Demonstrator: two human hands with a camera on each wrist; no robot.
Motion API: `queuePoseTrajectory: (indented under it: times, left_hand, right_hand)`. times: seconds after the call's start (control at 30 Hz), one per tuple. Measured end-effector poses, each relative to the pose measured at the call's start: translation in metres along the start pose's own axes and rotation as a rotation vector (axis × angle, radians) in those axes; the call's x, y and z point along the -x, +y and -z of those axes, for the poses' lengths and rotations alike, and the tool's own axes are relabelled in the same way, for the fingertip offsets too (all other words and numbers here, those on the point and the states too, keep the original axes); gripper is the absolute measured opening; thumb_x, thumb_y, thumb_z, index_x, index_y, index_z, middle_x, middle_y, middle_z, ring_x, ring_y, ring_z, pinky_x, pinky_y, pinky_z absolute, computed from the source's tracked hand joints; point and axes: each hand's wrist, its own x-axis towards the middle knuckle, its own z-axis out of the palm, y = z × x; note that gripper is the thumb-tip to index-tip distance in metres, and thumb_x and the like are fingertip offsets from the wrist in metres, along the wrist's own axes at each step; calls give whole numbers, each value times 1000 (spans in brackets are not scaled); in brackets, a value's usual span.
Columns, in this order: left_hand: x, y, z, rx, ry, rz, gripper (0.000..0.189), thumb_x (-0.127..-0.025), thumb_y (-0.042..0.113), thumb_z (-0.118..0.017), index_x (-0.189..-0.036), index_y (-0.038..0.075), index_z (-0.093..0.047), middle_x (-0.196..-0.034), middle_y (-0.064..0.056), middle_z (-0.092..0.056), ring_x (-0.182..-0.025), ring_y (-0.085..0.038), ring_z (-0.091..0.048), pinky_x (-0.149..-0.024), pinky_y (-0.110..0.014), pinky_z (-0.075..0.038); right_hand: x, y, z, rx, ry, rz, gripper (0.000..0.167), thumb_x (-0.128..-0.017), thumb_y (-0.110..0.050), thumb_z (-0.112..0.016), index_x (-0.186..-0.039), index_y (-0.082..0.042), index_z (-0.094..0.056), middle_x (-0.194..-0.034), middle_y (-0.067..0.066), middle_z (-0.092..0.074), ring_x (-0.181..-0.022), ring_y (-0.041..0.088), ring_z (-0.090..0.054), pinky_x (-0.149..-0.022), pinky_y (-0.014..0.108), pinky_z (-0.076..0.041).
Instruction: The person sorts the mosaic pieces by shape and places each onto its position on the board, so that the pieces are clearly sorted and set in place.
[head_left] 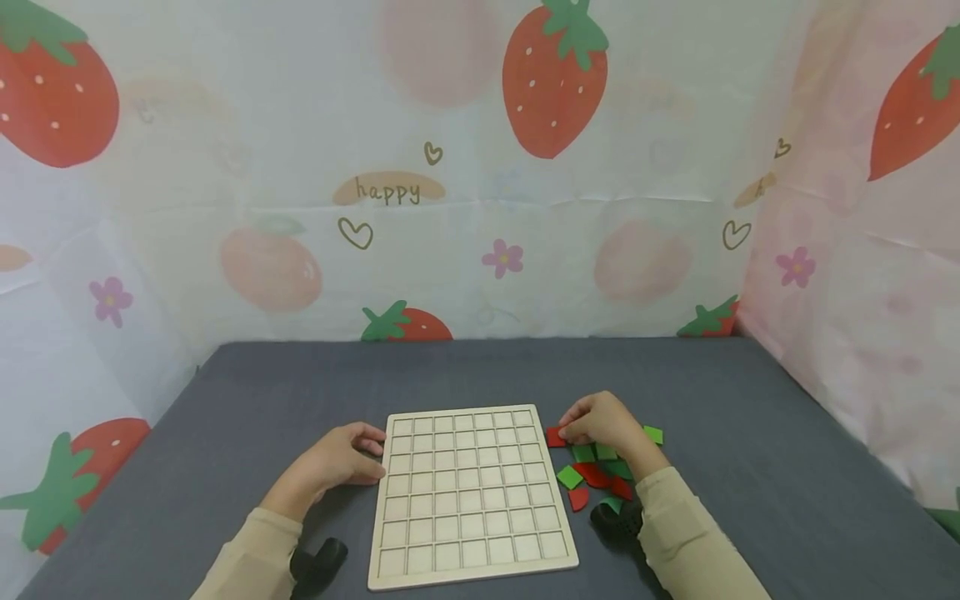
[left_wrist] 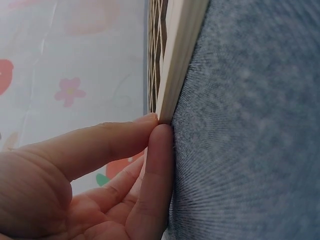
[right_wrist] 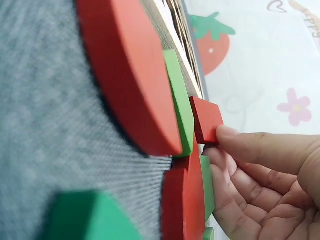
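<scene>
Head: wooden board [head_left: 471, 502] at near middle; left hand [head_left: 339, 460], fingers loosely spread, touches its left edge; right hand [head_left: 606, 423] pinches 1 red block [head_left: 553, 437] right of board. Left wrist: thumb, fingertip against board. Right wrist: green block [right_wrist: 181, 107] near red block.

One table [head_left: 300, 383] bears one grid board [head_left: 381, 508], ruled into forty-nine cells, seven rows of seven. Ten loose pieces are discernible beside it, counted from the head view: four red pieces [head_left: 592, 475] and six green pieces [head_left: 570, 477], of which others may be hidden by the arm. Two hands appear, one left hand [head_left: 341, 458] and one right hand [head_left: 603, 421], with two sleeves [head_left: 697, 542] and two black devices [head_left: 318, 567], one at each wrist. The backdrop [head_left: 285, 133] bears, whole or in part, at least six red strawberries [head_left: 555, 92], three pink flowers [head_left: 502, 258] and four outlined hearts [head_left: 355, 234].
</scene>
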Motion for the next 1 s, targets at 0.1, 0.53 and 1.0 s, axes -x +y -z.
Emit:
queuePoseTrajectory:
  times: [0.1, 0.53, 1.0]
  left_hand:
    - [1, -1, 1, 3, 5, 4, 53, -79, -10, -73, -128, -9, -52, -102, -15, -55, -82, -18, -62, -74, -34, -60]
    - [4, 2, 5, 55, -50, -10, 54, -81, -10, -72, -130, -10, -50, -105, -17, -55, -81, -18, -63, -74, -34, -60]
    - [2, 1, 2, 31, -17, 0, 54, -80, -9, -73, -130, -9, -52, -106, -17, -57, -81, -17, -63, -74, -34, -60]
  right_hand:
    - [-1, -2, -1, -24, -4, -1, 8, -87, -5, -73, -92, 1, -74, -86, 10, -74, -70, 15, -67, -69, 32, -60]
    - [1, -3, 6, -118, -20, -9, 13, -88, -6, -73, -96, 4, -73, -86, 11, -73, -73, 15, -69, -72, 33, -61]
    - [2, -7, 3, -137, -28, 6, 14, -88, -6, -73, -97, 4, -73, -85, 10, -74, -74, 15, -70, -72, 33, -62]
